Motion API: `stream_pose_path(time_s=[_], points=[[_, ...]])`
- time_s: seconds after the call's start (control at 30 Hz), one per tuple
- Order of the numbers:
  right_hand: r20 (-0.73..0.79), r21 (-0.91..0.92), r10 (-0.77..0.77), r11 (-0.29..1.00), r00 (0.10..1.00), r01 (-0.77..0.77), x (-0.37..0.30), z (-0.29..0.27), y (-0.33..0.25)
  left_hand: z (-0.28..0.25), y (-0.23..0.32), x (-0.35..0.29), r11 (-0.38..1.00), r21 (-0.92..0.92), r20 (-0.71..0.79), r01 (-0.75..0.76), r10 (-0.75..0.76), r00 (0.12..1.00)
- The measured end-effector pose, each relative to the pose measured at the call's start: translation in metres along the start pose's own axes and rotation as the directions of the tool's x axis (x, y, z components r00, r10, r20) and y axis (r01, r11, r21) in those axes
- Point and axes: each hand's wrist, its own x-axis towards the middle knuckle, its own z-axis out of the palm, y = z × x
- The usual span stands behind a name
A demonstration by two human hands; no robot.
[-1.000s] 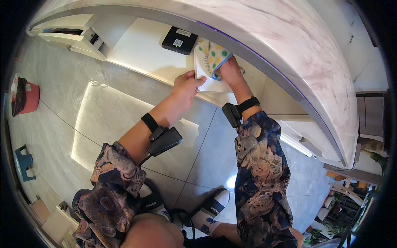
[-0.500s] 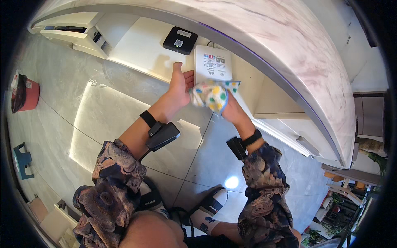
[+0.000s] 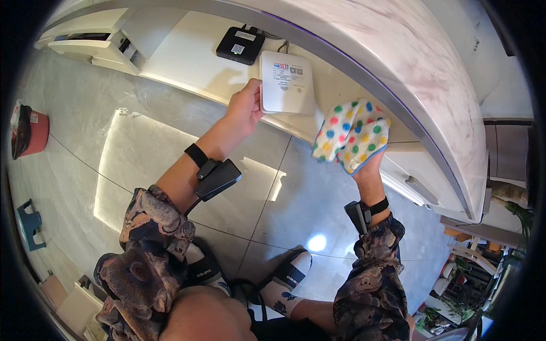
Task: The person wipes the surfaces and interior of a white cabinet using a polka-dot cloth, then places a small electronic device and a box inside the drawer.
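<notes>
My left hand (image 3: 244, 107) pinches the left edge of a flat white device box (image 3: 289, 91), whose top carries a printed label. The box stands out over the front of the white shelf (image 3: 187, 68). My right hand (image 3: 371, 166) is closed on a white cleaning cloth (image 3: 364, 133) with coloured polka dots and a blue hem. The cloth covers most of the fingers and hangs to the right of the box, apart from it. Behind the box to the left lies a small black set-top box (image 3: 241, 45), with cables at its back.
A marbled countertop (image 3: 364, 34) with a curved edge overhangs the shelf. Partly open drawers (image 3: 94, 48) are at the far left, and another drawer front (image 3: 406, 170) at the right. A red bin (image 3: 37, 133) and a blue stool (image 3: 31, 224) stand on the tiled floor.
My right hand has carried the cloth rightward, away from the white box, and the cloth has spread out. My left hand has closed on the box's left edge; the box looks slightly lifted.
</notes>
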Motion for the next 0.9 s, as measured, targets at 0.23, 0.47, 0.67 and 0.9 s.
stream_pose_path(time_s=[0.23, 0.47, 0.67, 0.9], points=[[-0.209, -0.052, -0.223, 0.975, 0.952, 0.217, 0.026, 0.006, -0.008, 0.002, -0.006, 0.005, 0.999, 0.045, -0.048, 0.019, -0.017, 0.999], [0.109, -0.793, -0.506, 0.474, 0.856, 0.382, 0.085, 0.015, 0.023, 0.016, 0.006, 0.006, 0.998, 0.052, 0.043, -0.025, 0.023, 0.999], [0.466, -0.866, -0.489, -0.081, 0.737, 0.494, 0.058, 0.089, 0.044, 0.048, 0.031, -0.031, 0.999, 0.047, -0.028, 0.024, -0.023, 0.999], [0.191, -0.442, -0.384, 0.788, 0.903, 0.429, 0.032, 0.102, 0.052, 0.07, 0.038, -0.049, 0.987, -0.117, -0.015, 0.11, -0.113, 0.994]])
